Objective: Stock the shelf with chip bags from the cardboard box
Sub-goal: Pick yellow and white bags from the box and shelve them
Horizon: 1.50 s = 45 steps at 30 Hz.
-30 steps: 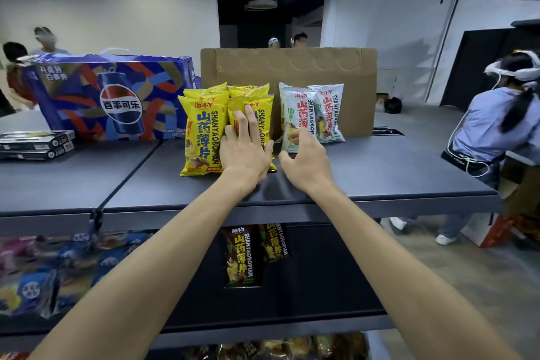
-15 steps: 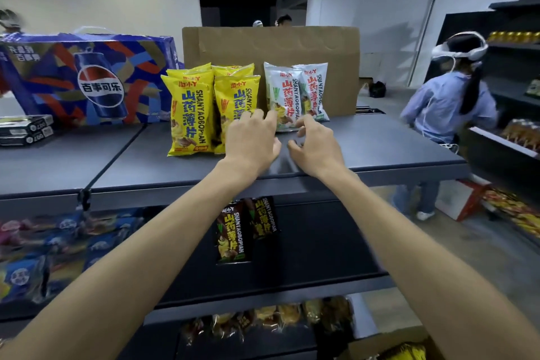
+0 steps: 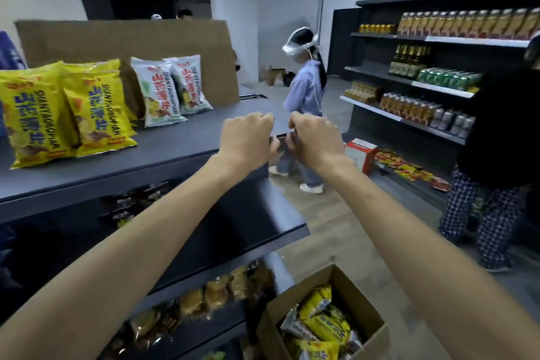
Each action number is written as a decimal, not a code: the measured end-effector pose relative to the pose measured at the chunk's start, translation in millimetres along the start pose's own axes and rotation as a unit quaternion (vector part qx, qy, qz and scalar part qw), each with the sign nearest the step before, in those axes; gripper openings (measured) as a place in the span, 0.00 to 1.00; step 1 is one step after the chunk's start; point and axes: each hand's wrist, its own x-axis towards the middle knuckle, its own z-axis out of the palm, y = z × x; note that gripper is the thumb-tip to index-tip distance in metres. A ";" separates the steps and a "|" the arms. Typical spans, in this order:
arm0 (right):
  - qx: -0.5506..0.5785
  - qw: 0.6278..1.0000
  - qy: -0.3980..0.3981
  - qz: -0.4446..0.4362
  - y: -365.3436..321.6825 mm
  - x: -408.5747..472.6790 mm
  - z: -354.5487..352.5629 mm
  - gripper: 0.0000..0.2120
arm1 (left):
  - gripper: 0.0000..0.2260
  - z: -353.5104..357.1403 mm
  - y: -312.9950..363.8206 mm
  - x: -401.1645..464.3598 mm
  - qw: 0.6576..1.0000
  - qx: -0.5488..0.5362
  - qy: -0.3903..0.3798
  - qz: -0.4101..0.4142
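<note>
Yellow chip bags (image 3: pixel 96 114) stand leaning at the left of the dark top shelf (image 3: pixel 181 137), with two white chip bags (image 3: pixel 159 93) upright to their right. My left hand (image 3: pixel 248 134) and my right hand (image 3: pixel 315 137) hover side by side off the shelf's right end, fingers curled under, nothing in them, well clear of the bags. At the bottom right, an open cardboard box (image 3: pixel 377 316) on the floor holds several yellow chip bags (image 3: pixel 321 321).
A cardboard sheet (image 3: pixel 117 38) stands behind the bags. Lower shelves (image 3: pixel 204 298) carry packaged snacks. A person in a headset (image 3: pixel 306 88) stands in the aisle, another in checked trousers (image 3: pixel 491 204) at the right. Drinks shelves (image 3: pixel 438 79) line the right wall.
Both hands came off the chip bags and drew back to the right with fingers curling in. My view swung right and down, bringing the cardboard box into sight.
</note>
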 end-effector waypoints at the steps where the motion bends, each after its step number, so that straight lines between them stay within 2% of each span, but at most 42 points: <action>1: -0.029 0.999 -0.012 -0.010 15.9 -12.2 0.4 0.10 | 0.08 8.6 17.2 -3.5 1.000 -0.009 -0.007 0.009; 7: -0.064 0.988 -0.134 -0.033 91.8 -99.4 36.6 0.08 | 0.09 82.2 101.3 -57.3 0.992 -0.020 -0.110 0.051; 10: -0.050 0.979 -0.194 -0.023 116.1 -143.4 65.3 0.09 | 0.09 120.5 133.6 -99.8 0.979 -0.029 -0.196 0.046; 16: -0.030 0.953 -0.301 0.021 141.8 -226.4 124.8 0.10 | 0.13 175.3 176.7 -194.2 0.945 -0.042 -0.320 0.042; 20: -0.016 0.926 -0.375 0.052 153.4 -269.0 167.0 0.10 | 0.12 217.7 183.3 -238.2 0.912 -0.070 -0.403 0.018; 26: -0.020 0.869 -0.474 0.138 172.1 -302.3 222.6 0.12 | 0.16 285.1 175.4 -276.5 0.875 -0.114 -0.470 -0.005; 34: 0.010 0.832 -0.521 0.192 186.4 -314.4 283.6 0.12 | 0.08 343.2 165.0 -312.3 0.821 -0.200 -0.533 -0.053; 37: 0.042 0.812 -0.539 0.219 187.4 -318.4 302.3 0.13 | 0.08 356.7 170.7 -325.2 0.785 -0.227 -0.577 -0.015; 40: 0.058 0.789 -0.567 0.230 188.6 -322.8 324.5 0.16 | 0.17 375.8 177.9 -340.3 0.789 -0.212 -0.574 0.060; 41: 0.060 0.785 -0.573 0.227 189.6 -325.2 331.9 0.16 | 0.17 379.4 181.4 -340.5 0.800 -0.190 -0.562 0.088; 43: 0.068 0.782 -0.579 0.220 192.3 -328.6 345.7 0.16 | 0.15 386.2 190.2 -337.8 0.788 -0.159 -0.579 0.138; 45: 0.074 0.778 -0.587 0.211 196.5 -329.2 357.3 0.16 | 0.15 395.8 195.5 -338.5 0.762 -0.142 -0.618 0.130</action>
